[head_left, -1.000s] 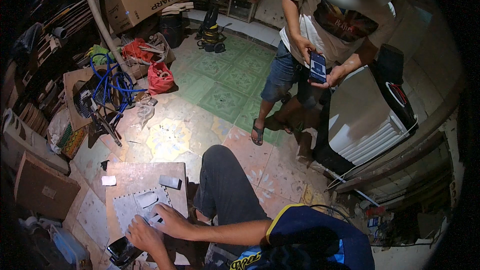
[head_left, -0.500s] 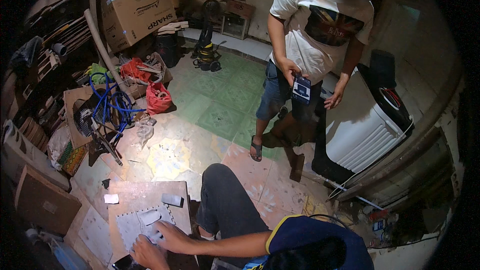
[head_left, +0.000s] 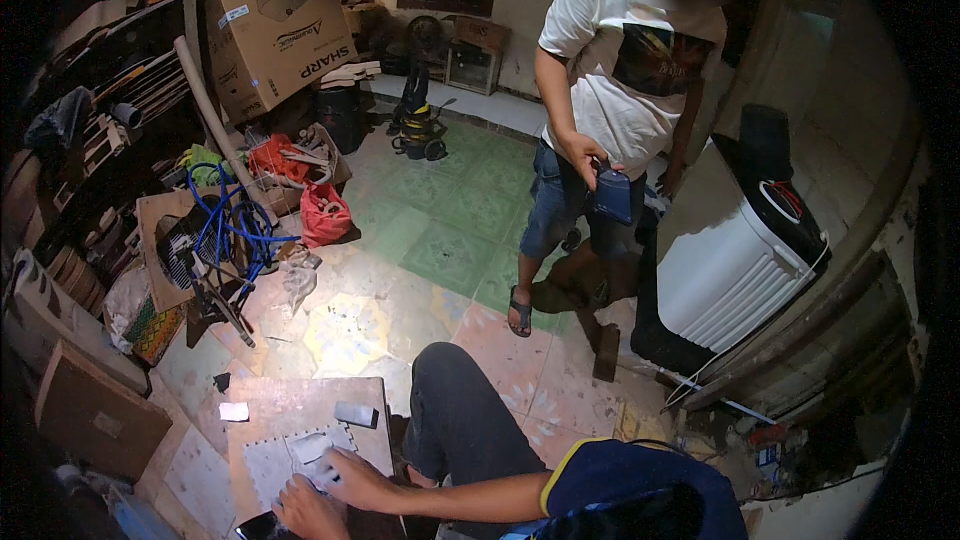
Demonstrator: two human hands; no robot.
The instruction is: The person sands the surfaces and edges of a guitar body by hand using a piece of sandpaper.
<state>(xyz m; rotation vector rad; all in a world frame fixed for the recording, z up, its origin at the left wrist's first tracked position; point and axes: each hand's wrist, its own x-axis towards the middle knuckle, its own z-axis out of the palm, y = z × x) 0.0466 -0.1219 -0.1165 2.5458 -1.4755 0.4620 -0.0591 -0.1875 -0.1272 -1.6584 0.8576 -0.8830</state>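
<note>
One white sheet (head_left: 267,468) with a jagged edge lies at the lower left of the frame, one pale piece (head_left: 312,444) on it. Two hands meet at its lower right: the left hand (head_left: 309,511) and the right hand (head_left: 356,481), the right forearm stretching in from the right. Both sets of fingers are curled; whether they grip anything I cannot tell. Around the sheet, one board (head_left: 258,393) bears one dark block (head_left: 356,414) and one white scrap (head_left: 234,411).
</note>
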